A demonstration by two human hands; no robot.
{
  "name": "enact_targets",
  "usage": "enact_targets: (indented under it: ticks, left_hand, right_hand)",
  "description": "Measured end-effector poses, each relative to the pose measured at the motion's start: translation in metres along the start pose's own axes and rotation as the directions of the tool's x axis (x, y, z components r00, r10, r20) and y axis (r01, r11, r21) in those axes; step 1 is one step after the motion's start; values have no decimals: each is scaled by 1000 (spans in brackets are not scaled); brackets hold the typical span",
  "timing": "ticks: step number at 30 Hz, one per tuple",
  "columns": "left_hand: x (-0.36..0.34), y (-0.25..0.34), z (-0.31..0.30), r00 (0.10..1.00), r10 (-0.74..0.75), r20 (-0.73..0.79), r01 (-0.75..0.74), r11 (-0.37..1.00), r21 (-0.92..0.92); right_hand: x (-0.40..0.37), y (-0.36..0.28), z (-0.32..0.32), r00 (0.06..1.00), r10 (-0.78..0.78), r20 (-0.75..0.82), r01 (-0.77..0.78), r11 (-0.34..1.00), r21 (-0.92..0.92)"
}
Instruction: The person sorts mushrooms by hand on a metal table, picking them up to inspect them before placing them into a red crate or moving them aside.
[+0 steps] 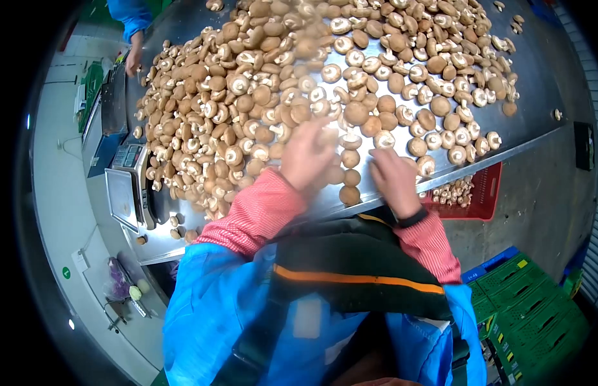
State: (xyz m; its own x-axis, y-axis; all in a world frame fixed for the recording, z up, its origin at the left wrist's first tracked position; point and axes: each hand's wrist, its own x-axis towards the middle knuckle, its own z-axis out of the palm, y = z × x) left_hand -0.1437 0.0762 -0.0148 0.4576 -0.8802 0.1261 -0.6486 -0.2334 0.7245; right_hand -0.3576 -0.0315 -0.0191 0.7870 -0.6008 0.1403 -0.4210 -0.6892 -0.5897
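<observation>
Shiitake mushrooms (212, 109) with brown caps and pale stems cover much of a metal table (440, 172) in front of me. My left hand (307, 157) reaches over the near side of the heap, smeared by motion, with a blurred mushroom at its fingertips; I cannot tell whether it is gripped. To the right, my right hand (395, 179) is low over the table near the front edge, fingers apart, close to an upturned mushroom (384, 139). Between the hands, a short column of brown caps (350, 177) runs toward the edge.
A digital scale (128, 183) stands at the table's left end. Under the front edge on the right, a red crate (485, 193) holds small mushrooms. Green crates (530, 315) stand at lower right. Another person's hand (133, 61) in a blue sleeve reaches in at upper left.
</observation>
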Motion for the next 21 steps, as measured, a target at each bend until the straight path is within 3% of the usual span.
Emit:
enact_targets:
  ticks: [1, 2, 3, 4, 5, 7, 8, 9, 10, 11, 12, 14, 17, 18, 19, 21]
  left_hand:
    - [-3, -8, 3, 983, -182, -19, 170, 947, -273]
    - [0, 7, -12, 914, -385, 126, 395, 777, -490]
    - [-3, 2, -16, 909, -390, 143, 401, 731, -552]
    - [-4, -5, -19, 907, -389, 160, 401, 683, -610]
    - [-7, -15, -17, 931, -343, 124, 344, 709, -616]
    - [-13, -13, -17, 928, -350, 127, 363, 776, -516]
    - [-17, -11, -16, 927, -352, 125, 368, 804, -466]
    - [-16, 28, -23, 918, -361, 164, 387, 731, -562]
    - [-22, 36, -17, 962, -242, 130, 274, 870, -410]
    - [-22, 46, -15, 980, -25, 198, 72, 970, -231]
    - [-21, 53, -13, 938, 174, 299, -163, 985, -63]
    - [-23, 60, -5, 933, 143, 329, -88, 980, -176]
    - [-27, 66, 8, 917, 103, 386, 34, 942, -333]
    - [-28, 66, 11, 907, 95, 411, 77, 921, -382]
    - [-23, 50, 17, 950, 82, 301, 36, 929, -368]
    - [-13, 20, 24, 941, 184, 284, -166, 982, -86]
  right_hand:
    - [13, -8, 15, 997, 22, 73, -11, 990, -142]
    - [27, -7, 26, 997, -54, 54, 59, 994, -93]
    - [35, -2, 35, 992, -39, 116, 51, 993, -102]
    - [41, 1, 39, 985, -24, 173, 44, 993, -113]
    - [42, 3, 39, 995, -23, 101, 23, 1000, -4]
    - [41, 3, 27, 1000, 3, -26, 3, 976, 219]
    - [38, 3, 11, 946, 194, 260, -280, 893, 352]
    - [29, 7, 10, 883, 274, 382, -467, 591, 657]
    - [19, 10, 9, 807, 284, 518, -573, 160, 804]
    - [11, 10, 2, 768, 148, 623, -596, -190, 780]
    - [2, 11, 8, 780, 52, 624, -568, -360, 740]
    - [-13, 1, 4, 634, 215, 743, -558, -539, 632]
    - [-50, 33, 24, 757, 103, 645, -527, -488, 696]
    - [-54, 35, -1, 736, 52, 675, -585, -454, 672]
    - [-56, 28, -15, 746, 81, 661, -561, -458, 689]
    - [-64, 30, -24, 761, 55, 646, -521, -542, 660]
